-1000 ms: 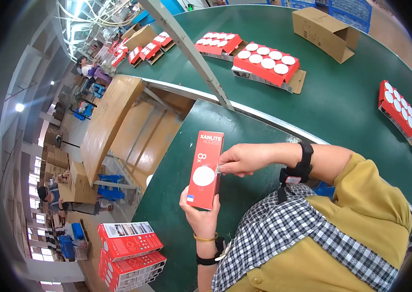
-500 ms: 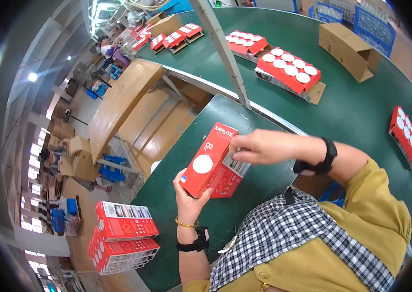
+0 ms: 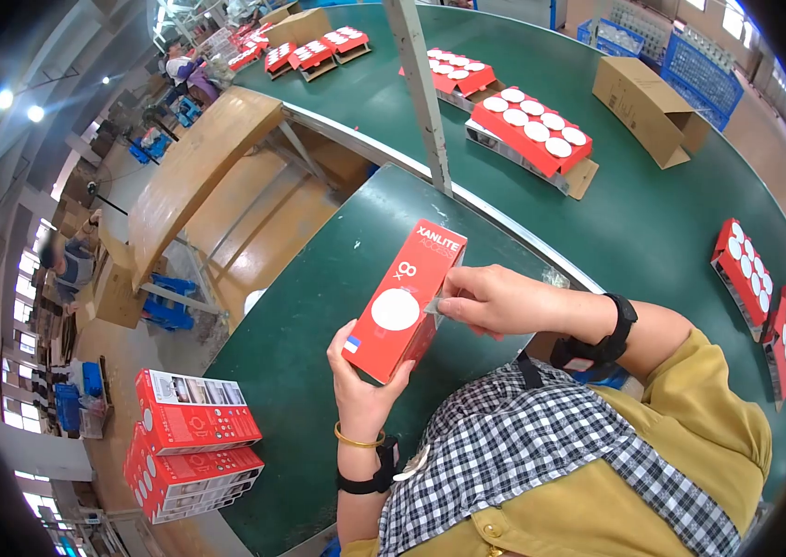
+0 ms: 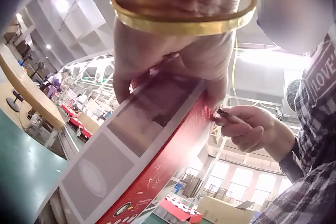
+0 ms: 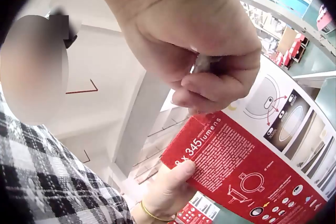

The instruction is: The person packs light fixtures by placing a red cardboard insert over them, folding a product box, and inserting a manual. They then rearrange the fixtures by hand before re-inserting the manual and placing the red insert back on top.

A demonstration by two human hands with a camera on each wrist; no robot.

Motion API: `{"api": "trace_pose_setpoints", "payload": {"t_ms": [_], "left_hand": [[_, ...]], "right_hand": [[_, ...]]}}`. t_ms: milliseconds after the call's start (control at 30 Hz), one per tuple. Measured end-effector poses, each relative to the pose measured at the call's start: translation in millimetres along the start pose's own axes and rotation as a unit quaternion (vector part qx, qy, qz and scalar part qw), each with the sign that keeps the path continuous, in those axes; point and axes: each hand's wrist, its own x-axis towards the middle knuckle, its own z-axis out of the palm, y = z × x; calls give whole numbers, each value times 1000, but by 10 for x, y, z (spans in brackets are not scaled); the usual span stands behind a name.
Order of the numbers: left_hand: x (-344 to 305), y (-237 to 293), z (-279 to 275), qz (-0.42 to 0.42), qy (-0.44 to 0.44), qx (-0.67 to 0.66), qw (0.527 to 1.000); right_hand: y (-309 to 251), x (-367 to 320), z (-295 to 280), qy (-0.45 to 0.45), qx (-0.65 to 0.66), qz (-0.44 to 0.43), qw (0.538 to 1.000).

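A red XANLITE carton (image 3: 383, 345) is tilted above the green bench, its front with a white disc and "8x" toward the head camera. My left hand (image 3: 361, 388) grips its lower end, thumb on one side and fingers on the other. At the carton's right edge, my right hand (image 3: 504, 302) pinches a small grey piece (image 5: 202, 64) between thumb and curled fingers. Most of that piece is hidden inside the hand, and I cannot tell what it is. The right wrist view shows the carton's printed side panel (image 5: 231, 158) below those fingers.
Two stacked red cartons (image 3: 198, 413) stand at the bench's left edge. Beyond a metal post (image 3: 425, 102), a curved green table (image 3: 634, 213) carries red boxes with white discs (image 3: 527, 130) and an open brown carton (image 3: 643, 102). A wooden table (image 3: 198, 167) lies to the left.
The carton has tilted and turned: its side panel swung into the head view half a second ago and is now mostly out of it. My right hand has moved down along the carton's right edge.
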Motion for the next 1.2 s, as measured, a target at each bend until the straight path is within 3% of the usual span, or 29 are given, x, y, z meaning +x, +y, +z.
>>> {"api": "trace_pose_setpoints", "payload": {"t_ms": [333,600,700,767,867,900,933,967,1000,1067,1133,1167,1200], "left_hand": [[-31,98,12,33,-11,17,999],[9,122,-16,43,-10,38,998],[50,92,-53,47,-18,37,998],[141,48,-136,55,-41,29,997],[317,-26,-283,26,-70,4,997],[385,-106,-353,17,-111,-21,993],[470,-163,-432,9,-148,-48,988],[551,-205,-524,-5,-196,-76,978],[620,-175,-584,-8,-182,-78,980],[730,-95,-674,-12,-199,-88,976],[706,-56,-638,22,-150,-111,982],[639,-4,-571,116,-16,79,990],[538,51,-479,193,114,267,937]], "right_hand": [[-101,-80,-52,-70,-36,36,996],[-141,-70,-19,-81,-59,-1,995],[-73,-30,-16,-102,-31,39,994],[175,91,1,-144,-122,-184,965],[-232,-38,-163,-197,-55,-132,970],[-454,-58,-325,-118,-67,-81,987],[-372,54,-404,-26,-79,-206,975],[-318,210,-504,16,-158,-255,954],[-257,353,-554,58,-231,-303,923],[-42,592,-447,47,-248,-333,908],[-52,619,-325,56,-326,-366,870],[-71,603,-286,66,-339,-356,869],[-66,579,-247,75,-349,-342,869]]}}
